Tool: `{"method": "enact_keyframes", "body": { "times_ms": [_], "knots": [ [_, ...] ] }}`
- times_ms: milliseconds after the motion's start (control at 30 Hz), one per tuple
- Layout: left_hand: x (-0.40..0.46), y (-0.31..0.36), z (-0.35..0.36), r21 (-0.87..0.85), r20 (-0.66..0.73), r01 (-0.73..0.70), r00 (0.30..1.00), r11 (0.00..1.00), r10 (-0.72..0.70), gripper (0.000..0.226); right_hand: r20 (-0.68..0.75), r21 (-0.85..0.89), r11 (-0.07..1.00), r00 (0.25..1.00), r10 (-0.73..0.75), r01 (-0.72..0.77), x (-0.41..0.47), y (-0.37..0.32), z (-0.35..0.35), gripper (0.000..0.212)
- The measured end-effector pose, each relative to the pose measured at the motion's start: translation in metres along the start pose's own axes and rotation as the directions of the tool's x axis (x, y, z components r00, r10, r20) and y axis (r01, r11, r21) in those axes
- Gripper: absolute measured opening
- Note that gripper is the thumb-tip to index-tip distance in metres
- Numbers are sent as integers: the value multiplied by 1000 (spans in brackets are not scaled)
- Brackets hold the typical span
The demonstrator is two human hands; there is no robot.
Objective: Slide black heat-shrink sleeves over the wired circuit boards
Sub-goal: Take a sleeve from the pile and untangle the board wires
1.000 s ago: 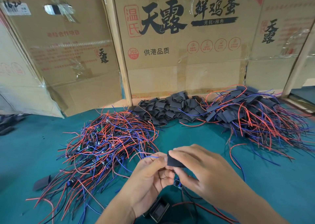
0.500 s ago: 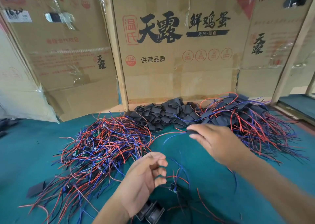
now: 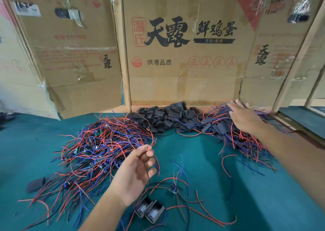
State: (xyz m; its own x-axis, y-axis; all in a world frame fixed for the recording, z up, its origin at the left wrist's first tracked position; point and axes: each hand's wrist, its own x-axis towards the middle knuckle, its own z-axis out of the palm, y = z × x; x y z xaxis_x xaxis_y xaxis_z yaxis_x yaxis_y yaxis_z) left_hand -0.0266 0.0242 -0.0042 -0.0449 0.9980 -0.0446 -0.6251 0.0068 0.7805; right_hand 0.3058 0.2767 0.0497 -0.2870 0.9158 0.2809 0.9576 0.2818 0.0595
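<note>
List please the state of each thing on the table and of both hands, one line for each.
Left hand: raised, fingers loosely curled, holding nothing.
Right hand: fingers straight, on the sleeved boards pile.
Unsleeved wired boards: tangled heap, left.
Empty black sleeves: heaped at the cardboard.
Loose board: bare, unsleeved.

The middle cardboard box (image 3: 184,83) reads 温氏, 天露, 鲜鸡蛋, 无抗·原色, 供港品质 and a red "360 PCS" stamp. The left cardboard panel (image 3: 73,76) and the right cardboard panel (image 3: 274,76) each carry 天露 in black.
</note>
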Motion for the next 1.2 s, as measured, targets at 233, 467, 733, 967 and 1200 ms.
{"method": "enact_keyframes", "body": {
  "times_ms": [233,467,733,967,1200],
  "knots": [
    [2,23,-27,914,7,-220,848,340,529,14,-359,599,780,932,60,180,-72,-117,-36,33],
    [1,44,-63,942,-4,209,789,-262,615,19,-450,704,574,888,-95,418,-168,-207,3,15],
    [5,44,-78,861,-169,353,877,-366,449,44,-370,706,589,914,-166,393,-172,-206,39,13],
    [1,53,-81,868,-248,407,852,-286,460,43,-334,719,588,926,-177,372,-169,-206,41,11],
    [0,60,-85,921,-254,360,842,-146,476,19,-318,726,579,928,-195,371,-169,-210,40,11]
  ]
}}
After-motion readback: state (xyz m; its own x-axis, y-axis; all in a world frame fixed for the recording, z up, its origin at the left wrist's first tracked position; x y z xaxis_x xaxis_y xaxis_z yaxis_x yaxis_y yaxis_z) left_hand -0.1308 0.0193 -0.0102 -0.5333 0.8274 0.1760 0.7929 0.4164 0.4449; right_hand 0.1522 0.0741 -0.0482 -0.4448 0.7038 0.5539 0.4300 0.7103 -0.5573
